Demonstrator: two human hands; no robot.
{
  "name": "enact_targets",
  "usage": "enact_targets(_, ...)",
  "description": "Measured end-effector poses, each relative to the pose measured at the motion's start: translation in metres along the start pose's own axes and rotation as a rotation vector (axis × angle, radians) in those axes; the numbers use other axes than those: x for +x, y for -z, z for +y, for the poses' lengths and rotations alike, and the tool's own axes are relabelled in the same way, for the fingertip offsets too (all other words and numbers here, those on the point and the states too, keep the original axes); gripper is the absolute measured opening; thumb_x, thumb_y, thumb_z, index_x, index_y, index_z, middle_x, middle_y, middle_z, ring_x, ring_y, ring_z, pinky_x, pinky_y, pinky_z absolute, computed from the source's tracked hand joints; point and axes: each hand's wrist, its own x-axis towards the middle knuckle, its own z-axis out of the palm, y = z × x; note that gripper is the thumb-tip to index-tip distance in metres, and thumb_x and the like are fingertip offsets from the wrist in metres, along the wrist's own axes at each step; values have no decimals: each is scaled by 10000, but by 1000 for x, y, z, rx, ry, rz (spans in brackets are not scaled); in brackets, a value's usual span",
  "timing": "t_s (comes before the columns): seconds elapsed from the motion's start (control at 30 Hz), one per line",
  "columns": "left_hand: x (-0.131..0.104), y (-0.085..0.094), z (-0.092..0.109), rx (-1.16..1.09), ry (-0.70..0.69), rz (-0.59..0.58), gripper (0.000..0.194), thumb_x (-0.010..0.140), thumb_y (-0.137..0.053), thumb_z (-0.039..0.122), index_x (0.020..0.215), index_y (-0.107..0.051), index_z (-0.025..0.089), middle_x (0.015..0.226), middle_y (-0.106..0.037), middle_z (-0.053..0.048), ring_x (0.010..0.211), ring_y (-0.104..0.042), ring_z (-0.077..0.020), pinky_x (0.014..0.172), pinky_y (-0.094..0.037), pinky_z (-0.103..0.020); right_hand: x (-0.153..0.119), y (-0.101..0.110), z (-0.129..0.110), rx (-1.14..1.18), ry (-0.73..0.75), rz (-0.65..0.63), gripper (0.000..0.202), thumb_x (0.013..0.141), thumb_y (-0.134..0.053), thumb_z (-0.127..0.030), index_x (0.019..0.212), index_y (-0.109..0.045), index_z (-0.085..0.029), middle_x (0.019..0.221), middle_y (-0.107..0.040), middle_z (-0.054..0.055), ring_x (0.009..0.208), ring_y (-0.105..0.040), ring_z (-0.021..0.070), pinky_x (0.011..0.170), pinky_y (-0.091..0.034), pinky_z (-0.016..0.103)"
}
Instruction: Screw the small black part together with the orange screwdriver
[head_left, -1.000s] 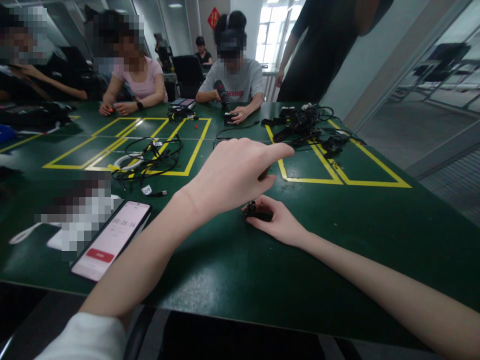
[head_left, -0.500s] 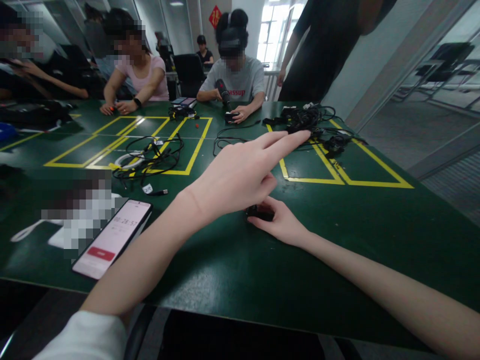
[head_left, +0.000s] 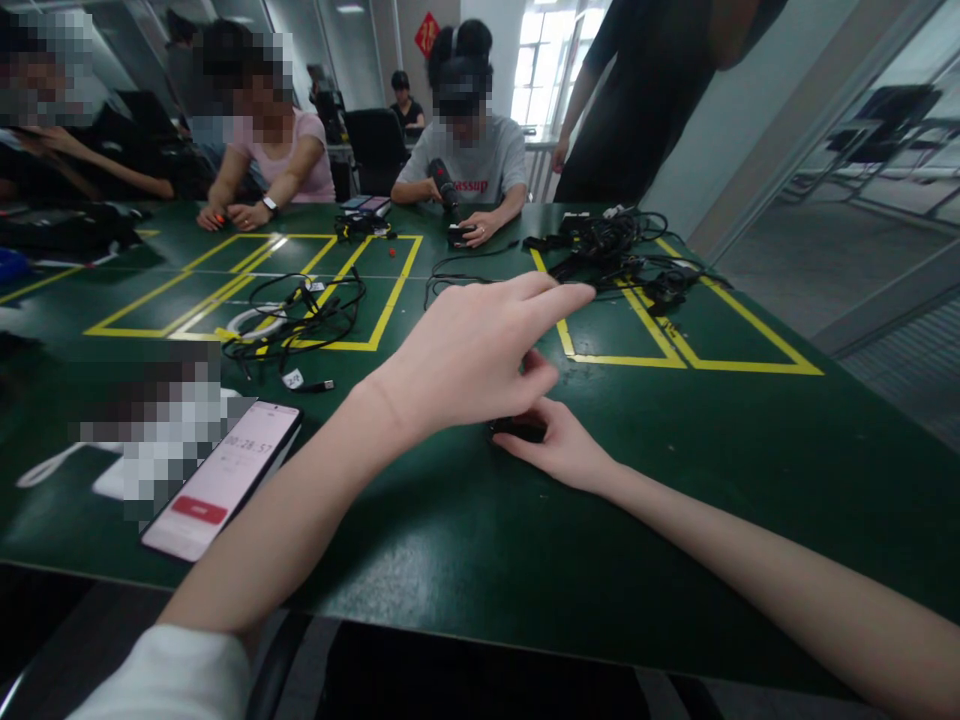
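Observation:
My left hand (head_left: 487, 345) hovers over the table in front of me, back of the hand up. Its forefinger and middle finger reach out to the right, while the thumb bends inward below them. Nothing shows in its grasp, though the palm side is hidden. My right hand (head_left: 559, 445) rests low on the table just beyond and below it, with thumb and fingers around a small dark object (head_left: 517, 430). That object is black and low, partly covered by my hands; its kind cannot be made out.
Black cables (head_left: 300, 320) with a white coil lie left of centre, beside a labelled USB plug (head_left: 324, 386). A phone (head_left: 225, 480) showing a timer lies at left. More tangled cables (head_left: 615, 250) fill the far right. Co-workers (head_left: 472, 160) sit across the green table (head_left: 712, 460).
My left hand's outstretched fingers have drawn back and dipped slightly. My right hand stays around the small dark object. The view has shifted a little.

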Motion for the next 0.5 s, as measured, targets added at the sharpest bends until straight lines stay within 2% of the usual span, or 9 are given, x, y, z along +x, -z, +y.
enact_targets(0.1, 0, -3, -1, 10, -4, 22, 767, 860, -484, 74, 1604, -449, 256, 1629, -511, -143, 1162, -719, -232, 869, -572, -314, 0, 0, -1, -8, -28, -6, 155, 824, -743, -311, 910, -638, -236, 930, -785, 46, 904, -762, 258, 896, -618, 465)
enact_targets(0.2, 0, -2, -2, 30, -7, 18, 804, 866, -474, 54, 1630, -403, 293, 1643, -498, -116, 1173, -713, -222, 867, -567, -298, 0, 1, -2, 7, -44, -25, 158, 836, -741, -307, 933, -640, -234, 969, -792, 52, 949, -762, 257, 957, -604, 477)
enact_targets(0.3, 0, 0, -2, 43, 7, 7, 828, 873, -489, 63, 1650, -361, 317, 1522, -614, -78, 1088, -728, -188, 839, -553, -266, 0, 1, -2, 5, -52, -33, 157, 842, -739, -301, 947, -645, -232, 977, -792, 52, 961, -759, 251, 977, -598, 472)
enact_targets(0.4, 1, 2, -3, 48, 9, 4, 804, 892, -503, 93, 1651, -358, 315, 1287, -742, -36, 994, -732, -167, 803, -535, -240, 0, 2, -2, -1, -53, -35, 158, 845, -738, -303, 950, -644, -231, 978, -793, 50, 963, -758, 247, 972, -599, 464)
enact_targets(0.5, 1, 3, -2, 45, 13, 8, 727, 917, -517, 145, 1622, -418, 288, 1043, -788, -9, 928, -736, -170, 790, -527, -239, 0, 1, -1, -1, -55, -36, 161, 841, -735, -311, 945, -646, -226, 988, -796, 57, 961, -759, 248, 960, -602, 459)
